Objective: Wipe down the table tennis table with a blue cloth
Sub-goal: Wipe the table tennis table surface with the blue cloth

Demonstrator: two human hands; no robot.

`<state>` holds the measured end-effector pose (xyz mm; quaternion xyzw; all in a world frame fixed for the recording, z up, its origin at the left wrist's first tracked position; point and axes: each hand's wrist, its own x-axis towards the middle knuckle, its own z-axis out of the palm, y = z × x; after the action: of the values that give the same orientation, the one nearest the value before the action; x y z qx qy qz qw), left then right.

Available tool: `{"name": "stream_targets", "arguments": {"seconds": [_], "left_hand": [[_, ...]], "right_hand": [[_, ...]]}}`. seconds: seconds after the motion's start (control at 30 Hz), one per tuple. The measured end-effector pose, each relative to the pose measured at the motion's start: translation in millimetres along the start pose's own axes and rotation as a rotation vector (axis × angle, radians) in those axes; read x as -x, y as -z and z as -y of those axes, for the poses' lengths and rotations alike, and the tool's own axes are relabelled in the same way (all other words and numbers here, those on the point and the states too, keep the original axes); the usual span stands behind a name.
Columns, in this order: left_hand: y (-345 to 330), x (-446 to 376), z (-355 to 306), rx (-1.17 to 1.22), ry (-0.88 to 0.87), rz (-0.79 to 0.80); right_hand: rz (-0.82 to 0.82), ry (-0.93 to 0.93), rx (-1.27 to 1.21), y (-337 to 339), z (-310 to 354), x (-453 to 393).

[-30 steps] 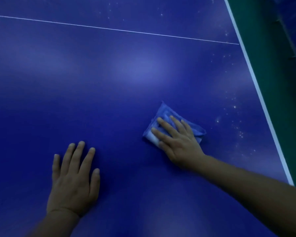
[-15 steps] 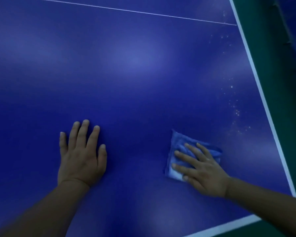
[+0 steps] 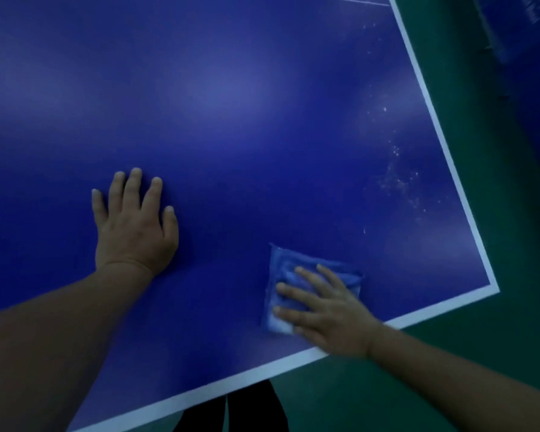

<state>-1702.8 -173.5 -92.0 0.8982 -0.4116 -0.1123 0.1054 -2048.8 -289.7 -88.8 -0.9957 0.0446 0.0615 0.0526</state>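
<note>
on the blue table [image 3: 231,88], the left hand [image 3: 134,229] lies flat with fingers spread; to its right, near the white front edge, the right hand [image 3: 328,313] presses straight fingers on the folded blue cloth [image 3: 286,266].

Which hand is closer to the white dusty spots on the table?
The right hand. It presses flat on the blue cloth, just below and left of the white spots near the table's right edge. The left hand rests flat much farther left.

floor: we see green flooring [image 3: 496,182] from 1 to 6 o'clock | light: dim, bluish
</note>
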Motion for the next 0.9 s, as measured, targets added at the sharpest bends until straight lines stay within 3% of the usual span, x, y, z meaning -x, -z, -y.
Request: {"name": "stream_targets", "arguments": {"seconds": [0.07,0.17,0.23,0.27,0.3,0.4,0.47,0.57,0.67,0.73,0.77,0.8,0.87,0.9], "left_hand": [[1,-1,0,0.007,0.003,0.002],[3,1,-1,-0.005,0.006,0.016],[3,1,0,-0.012,0.006,0.019],[4,2,0,-0.012,0.007,0.02],[3,1,0,-0.014,0.006,0.022],[3,1,1,-0.017,0.001,0.016],[2,1,1,-0.012,0.0,0.009],[1,1,1,-0.03,-0.007,0.001],[0,1,-1,-0.042,-0.006,-0.007],[0,1,-1,-0.055,-0.003,-0.013],[0,1,-1,-0.062,-0.003,-0.012],[0,1,-1,-0.071,-0.003,-0.009],[-1,1,1,-0.102,-0.002,-0.002],[-1,2,2,-0.111,-0.001,0.0]], "right_hand": [[-0.058,-0.129,0.055,1,-36,-8],[-0.162,-0.744,-0.091,11,-68,-49],[-0.188,-1.048,-0.134,12,-45,-80],[-0.208,-1.061,-0.096,8,-20,-91],[-0.215,-0.958,-0.065,3,11,-94],[-0.103,-0.467,-0.051,-9,97,-49],[-0.059,-0.338,-0.091,-8,92,-8],[-0.032,-0.501,-0.019,-10,31,21],[-0.083,-0.993,-0.151,-1,-15,12],[-0.144,-1.292,-0.201,3,-6,-22],[-0.162,-1.305,-0.169,2,10,-39],[-0.173,-1.202,-0.136,-1,29,-49],[-0.102,-0.81,-0.113,-10,57,-44],[-0.074,-0.7,-0.099,-12,51,-28]]}}
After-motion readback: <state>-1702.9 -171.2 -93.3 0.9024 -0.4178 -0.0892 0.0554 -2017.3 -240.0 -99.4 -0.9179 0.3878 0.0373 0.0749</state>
